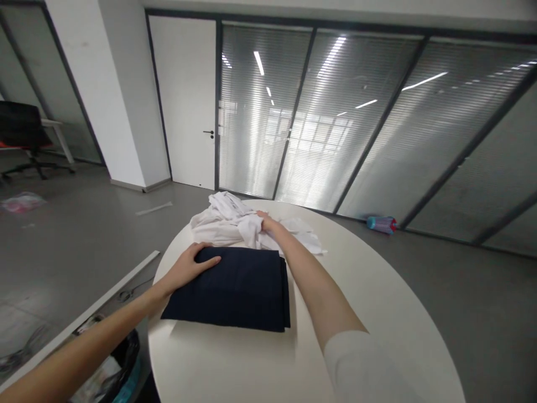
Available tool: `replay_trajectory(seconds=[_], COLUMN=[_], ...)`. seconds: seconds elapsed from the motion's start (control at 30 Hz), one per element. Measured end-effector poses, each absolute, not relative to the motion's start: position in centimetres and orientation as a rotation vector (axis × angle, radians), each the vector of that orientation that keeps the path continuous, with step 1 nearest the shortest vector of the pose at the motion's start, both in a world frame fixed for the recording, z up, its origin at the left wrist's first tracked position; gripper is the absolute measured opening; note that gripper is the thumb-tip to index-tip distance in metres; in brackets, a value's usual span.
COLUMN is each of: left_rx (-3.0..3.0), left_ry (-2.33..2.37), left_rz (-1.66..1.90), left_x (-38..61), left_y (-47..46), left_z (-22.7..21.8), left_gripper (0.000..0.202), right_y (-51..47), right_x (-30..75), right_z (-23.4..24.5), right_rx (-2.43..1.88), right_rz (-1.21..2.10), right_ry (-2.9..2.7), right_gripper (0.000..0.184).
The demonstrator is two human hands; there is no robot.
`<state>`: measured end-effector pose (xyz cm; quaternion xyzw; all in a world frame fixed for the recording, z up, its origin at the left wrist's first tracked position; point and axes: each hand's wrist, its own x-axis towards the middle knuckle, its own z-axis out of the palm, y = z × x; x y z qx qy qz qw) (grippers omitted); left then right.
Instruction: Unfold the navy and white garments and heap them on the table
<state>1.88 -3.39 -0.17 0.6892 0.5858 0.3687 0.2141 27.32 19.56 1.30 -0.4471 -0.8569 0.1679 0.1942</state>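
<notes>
A folded piece of navy cloth (235,291), in a neat rectangular stack of layers, is at the near left of the round white table (369,302). My left hand (191,270) grips its far left corner, thumb stretched across the top and fingers along the far edge. Beyond it lies a crumpled heap of white cloth (222,221). My right hand (267,221) reaches past the navy stack and is closed on this white fabric; its fingertips are partly hidden in the folds. A flatter part of the white cloth spreads to the right of that hand.
Below the table's left side stands a bin (126,364) with a black liner, beside a long white strip (104,299) and cables on the floor. A striped blue-and-red object (381,224) lies by the glass partition. An office chair (29,134) stands far left.
</notes>
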Motion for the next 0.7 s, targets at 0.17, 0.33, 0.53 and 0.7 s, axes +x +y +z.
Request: replay_trajectory(seconds=[0.17,0.33,0.53,0.7], left_rx=[1.844,1.865,2.129,2.665], left_ry=[1.679,1.587,1.501,0.842], left_rz=[1.088,1.106,1.185,0.688], left_x=[2.5,4.8,9.7,10.7], left_y=[-4.4,-4.3,-4.5,-9.1], left_z=[-0.6,-0.7,1.9,6.6], left_gripper=[0.062,0.057,0.057,0.057], right_y=[15.3,5.0,-8.4,-13.2], right_x=[29.7,34.2,38.1,39.0], right_z=[5.3,8.8,8.6,7.1], right_rx=[-1.197,-1.002,-1.06,-1.032], right_rz=[0.4,0.595,0.347,0.137], right_ry=[-2.508,-2.481,-2.71,-2.722], right_gripper=[0.075,0.047,0.078,0.055])
